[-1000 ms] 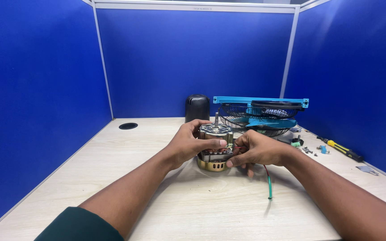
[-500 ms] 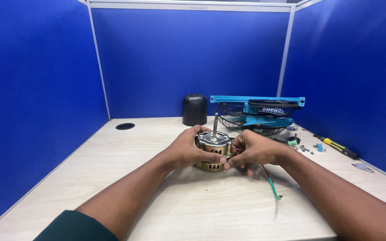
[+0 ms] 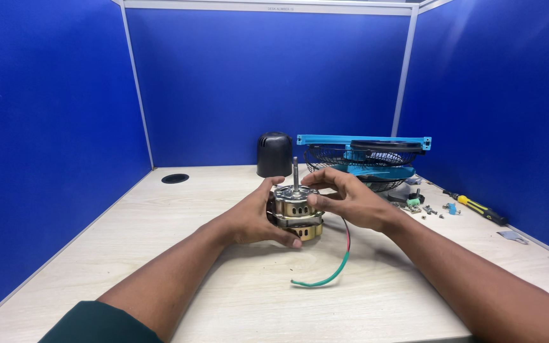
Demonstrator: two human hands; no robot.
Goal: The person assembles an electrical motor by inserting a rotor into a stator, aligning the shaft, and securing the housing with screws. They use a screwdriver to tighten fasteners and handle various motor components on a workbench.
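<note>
Two hands meet on one motor (image 3: 295, 213) at the middle of my desk (image 3: 223, 286), seen from the head camera, the only view. My left hand (image 3: 258, 216) cups the motor from its left side, fingers curled around the lower gold-coloured casing, the thumb up by the silver top plate; the hand is closed on it. My right hand (image 3: 344, 200) comes in from the other side, half open, its fingers arched over the top plate and touching its right edge, the thumb lower against the body. The motor stands upright on the desk, its shaft (image 3: 295, 171) pointing straight up between my fingertips.

A lead (image 3: 335, 270), red near the motor and green farther on, runs out from under my right hand and curves across the desk toward me, its end lying free.

Behind the motor, a black cap (image 3: 274, 154) stands near the rear partition. To its right sits a wire fan guard (image 3: 344, 159) with light blue parts (image 3: 363, 141) stacked on it. Screws (image 3: 430, 209) and small fittings lie scattered just right of that, and a screwdriver (image 3: 478, 208) with a yellow and black handle lies beyond them. Blue partitions (image 3: 52, 127) close the desk in on three sides, and a round cable hole (image 3: 175, 178) shows at the far left.
</note>
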